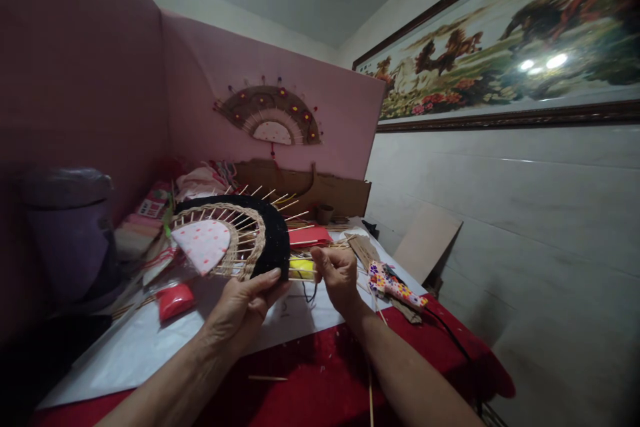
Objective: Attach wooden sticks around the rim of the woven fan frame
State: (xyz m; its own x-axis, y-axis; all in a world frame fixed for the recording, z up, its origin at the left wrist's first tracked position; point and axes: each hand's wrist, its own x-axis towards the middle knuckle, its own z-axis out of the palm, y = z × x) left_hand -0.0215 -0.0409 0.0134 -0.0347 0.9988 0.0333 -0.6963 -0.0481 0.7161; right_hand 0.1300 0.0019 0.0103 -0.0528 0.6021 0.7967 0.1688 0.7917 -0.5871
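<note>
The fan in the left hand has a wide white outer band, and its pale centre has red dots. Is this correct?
Not quite: in the head view, the wide outer band is black, not white. The fan is in the left hand, and its pale centre has red dots.

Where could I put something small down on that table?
Probably on the white sheet, left of the left forearm and nearer than the red packet, or on the red cloth between the forearms, nearer than the short stick. Behind the fan it is crowded.
</note>
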